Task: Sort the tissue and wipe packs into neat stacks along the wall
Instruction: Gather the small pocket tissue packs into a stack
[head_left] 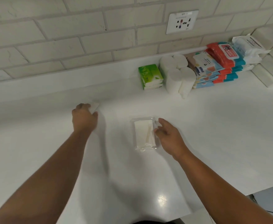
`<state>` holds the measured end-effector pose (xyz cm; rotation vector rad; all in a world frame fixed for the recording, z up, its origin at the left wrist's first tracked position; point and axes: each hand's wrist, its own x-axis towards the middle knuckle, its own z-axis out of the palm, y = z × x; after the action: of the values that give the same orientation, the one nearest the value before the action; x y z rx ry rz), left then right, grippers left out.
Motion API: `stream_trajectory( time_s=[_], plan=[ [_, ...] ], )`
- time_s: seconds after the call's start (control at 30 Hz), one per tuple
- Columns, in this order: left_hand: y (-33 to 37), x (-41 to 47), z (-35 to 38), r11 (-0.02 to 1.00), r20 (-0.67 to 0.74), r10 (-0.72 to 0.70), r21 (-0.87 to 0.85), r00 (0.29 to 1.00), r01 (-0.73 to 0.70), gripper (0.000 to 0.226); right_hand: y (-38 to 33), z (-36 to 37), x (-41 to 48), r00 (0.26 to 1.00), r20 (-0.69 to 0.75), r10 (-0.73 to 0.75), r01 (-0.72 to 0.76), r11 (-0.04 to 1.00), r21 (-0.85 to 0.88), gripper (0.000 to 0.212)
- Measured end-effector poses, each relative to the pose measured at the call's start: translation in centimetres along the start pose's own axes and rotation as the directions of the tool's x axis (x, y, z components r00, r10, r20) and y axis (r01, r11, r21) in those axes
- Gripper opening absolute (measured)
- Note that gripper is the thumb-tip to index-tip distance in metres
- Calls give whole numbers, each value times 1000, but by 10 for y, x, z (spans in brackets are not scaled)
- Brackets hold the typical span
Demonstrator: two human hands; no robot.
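glossy white counter (197,143), clear plastic-wrapped tissue pack (144,135)

I count: three green tissue packs (150,73), four white cylindrical rolls (174,78), one clear-wrapped white pack (144,133), one small white pack (95,106).

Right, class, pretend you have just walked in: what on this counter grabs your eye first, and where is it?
The bright red and teal wipe packs stacked against the wall at far right stand out most, with the green tissue packs left of the white rolls beside them. Nearer, the right hand touches a clear-wrapped white pack mid-counter, while the left hand grips a small white pack.
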<state>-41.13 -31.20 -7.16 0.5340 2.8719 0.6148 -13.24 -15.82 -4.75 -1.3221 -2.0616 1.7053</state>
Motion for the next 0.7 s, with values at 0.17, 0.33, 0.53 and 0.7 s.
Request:
stream_trajectory(
  time_s=[0.17, 0.33, 0.53, 0.7],
  plan=[
    [-15, 15, -1, 982, 77, 68, 173, 995, -80, 51, 1, -1, 2, 1000, -9, 9, -9, 1000, 22, 49],
    [2, -11, -2, 892, 77, 151, 419, 986, -169, 18, 5, 0, 1, 1000, -18, 16, -16, 999, 41, 46],
    [13, -35, -9, 964, 38, 149, 217, 988, -154, 30, 7, -5, -2, 1000, -21, -17, 18, 1000, 12, 42],
    [53, -79, -20, 939, -54, 171, -292, 984, -180, 22, 7, -10, -7, 995, -70, -71, 70, 997, -18, 37]
  ],
)
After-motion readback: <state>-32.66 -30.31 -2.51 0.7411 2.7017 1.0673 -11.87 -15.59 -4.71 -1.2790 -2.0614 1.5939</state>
